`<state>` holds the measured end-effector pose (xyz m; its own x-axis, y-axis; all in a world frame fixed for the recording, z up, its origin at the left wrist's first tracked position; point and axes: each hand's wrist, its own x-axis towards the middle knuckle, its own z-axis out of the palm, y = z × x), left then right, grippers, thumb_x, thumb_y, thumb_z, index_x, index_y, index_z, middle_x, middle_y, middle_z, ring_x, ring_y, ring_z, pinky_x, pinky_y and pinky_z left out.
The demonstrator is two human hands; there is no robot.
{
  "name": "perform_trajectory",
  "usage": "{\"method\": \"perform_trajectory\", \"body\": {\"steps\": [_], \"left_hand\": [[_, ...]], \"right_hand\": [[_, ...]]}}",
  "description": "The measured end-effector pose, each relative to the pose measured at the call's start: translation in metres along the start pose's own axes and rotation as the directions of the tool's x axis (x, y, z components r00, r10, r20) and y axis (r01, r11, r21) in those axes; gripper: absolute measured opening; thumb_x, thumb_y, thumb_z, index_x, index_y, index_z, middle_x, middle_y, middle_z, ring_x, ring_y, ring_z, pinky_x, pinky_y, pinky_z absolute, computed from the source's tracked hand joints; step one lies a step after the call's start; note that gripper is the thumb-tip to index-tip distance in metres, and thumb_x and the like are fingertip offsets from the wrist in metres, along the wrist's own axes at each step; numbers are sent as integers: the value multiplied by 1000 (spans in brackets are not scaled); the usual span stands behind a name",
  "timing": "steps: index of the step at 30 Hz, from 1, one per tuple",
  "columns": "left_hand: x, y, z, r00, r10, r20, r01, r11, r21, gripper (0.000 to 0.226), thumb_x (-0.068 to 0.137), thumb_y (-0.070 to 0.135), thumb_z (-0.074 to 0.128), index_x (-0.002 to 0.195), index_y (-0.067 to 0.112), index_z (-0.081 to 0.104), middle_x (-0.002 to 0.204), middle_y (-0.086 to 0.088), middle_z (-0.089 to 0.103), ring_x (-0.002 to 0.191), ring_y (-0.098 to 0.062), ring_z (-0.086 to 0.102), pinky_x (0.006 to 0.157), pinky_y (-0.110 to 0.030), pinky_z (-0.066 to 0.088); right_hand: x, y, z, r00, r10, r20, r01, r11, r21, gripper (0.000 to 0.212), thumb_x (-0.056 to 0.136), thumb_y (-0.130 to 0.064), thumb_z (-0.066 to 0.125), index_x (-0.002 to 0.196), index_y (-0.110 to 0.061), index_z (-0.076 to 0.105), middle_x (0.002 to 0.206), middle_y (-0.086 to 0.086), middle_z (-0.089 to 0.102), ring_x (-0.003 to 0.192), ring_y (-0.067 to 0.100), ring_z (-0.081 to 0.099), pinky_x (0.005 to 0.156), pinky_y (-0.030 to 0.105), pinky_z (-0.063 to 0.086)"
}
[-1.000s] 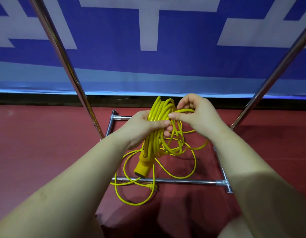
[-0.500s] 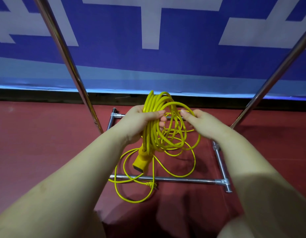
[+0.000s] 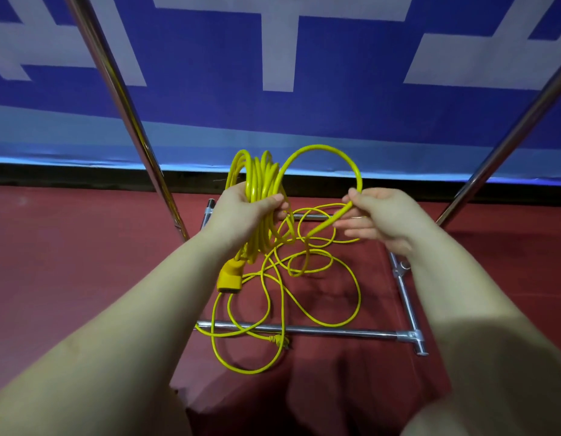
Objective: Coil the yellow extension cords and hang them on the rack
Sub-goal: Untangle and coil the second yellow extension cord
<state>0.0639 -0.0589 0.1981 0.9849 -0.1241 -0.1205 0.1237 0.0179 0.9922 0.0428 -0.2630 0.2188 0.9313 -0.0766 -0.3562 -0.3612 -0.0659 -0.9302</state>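
A thin yellow extension cord (image 3: 260,190) is sitting partly coiled, its gathered loops bunching upright while one wide loop is arching out to the right. Its blocky yellow socket end (image 3: 229,278) is hanging below the bundle. The loose remainder is sprawling in tangled curves across the red floor, crossing the chrome rack (image 3: 335,331) base bar.

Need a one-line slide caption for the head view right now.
Left hand grips the coiled yellow extension cord; right hand pinches a fresh loop, slack lying across the rack base.
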Motion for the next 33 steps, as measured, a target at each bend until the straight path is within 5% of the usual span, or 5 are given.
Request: {"method": "perform_trajectory", "body": {"steps": [7, 24, 28, 31, 33], "left_hand": [[-6, -7, 7, 992, -43, 122, 33, 996, 80, 4, 86, 11, 66, 90, 10, 65, 88, -8, 74, 88, -24, 71, 70, -35, 58], [-4, -9, 26, 998, -47, 38, 45, 998, 50, 12, 83, 13, 71, 90, 9, 62, 81, -15, 70, 75, -32, 68, 69, -48, 58], [-3, -6, 27, 996, -83, -21, 82, 996, -47, 11, 87, 5, 64, 97, 1, 62, 72, -9, 69, 57, -16, 67, 50, -32, 56], [-3, -3, 26, 994, -101, -30, 98, 990, -101, 10, 89, 3, 60, 97, -1, 62, 68, -9, 67, 50, -14, 64, 44, -28, 53], [-3, -2, 25, 993, -113, -35, 108, 985, -131, 13, 90, 4, 59, 99, -4, 62, 69, -10, 65, 52, -17, 63, 46, -28, 53]], "right_hand": [[-4, -15, 4, 988, 152, -7, -119, 797, 592, 26, 97, -22, 47, 76, -10, 54, 49, 0, 64, 46, 8, 65, 40, 13, 48], [-6, -18, 4, 992, 130, 5, -75, 546, 834, 28, 96, -24, 49, 81, -1, 56, 59, 9, 68, 53, 16, 69, 49, 21, 55], [-4, -14, 9, 999, -9, 32, -13, 779, 627, 36, 92, -43, 48, 94, -8, 57, 79, 6, 72, 70, 14, 71, 59, 24, 57], [-5, 3, 23, 990, -109, 93, 105, 993, 46, 16, 88, -30, 60, 94, -16, 59, 88, 3, 67, 80, 15, 67, 71, 25, 54], [-3, 18, 33, 974, -158, 163, 204, 923, -326, 12, 83, -20, 69, 91, -17, 61, 81, 0, 65, 74, 11, 61, 71, 22, 47]]}}
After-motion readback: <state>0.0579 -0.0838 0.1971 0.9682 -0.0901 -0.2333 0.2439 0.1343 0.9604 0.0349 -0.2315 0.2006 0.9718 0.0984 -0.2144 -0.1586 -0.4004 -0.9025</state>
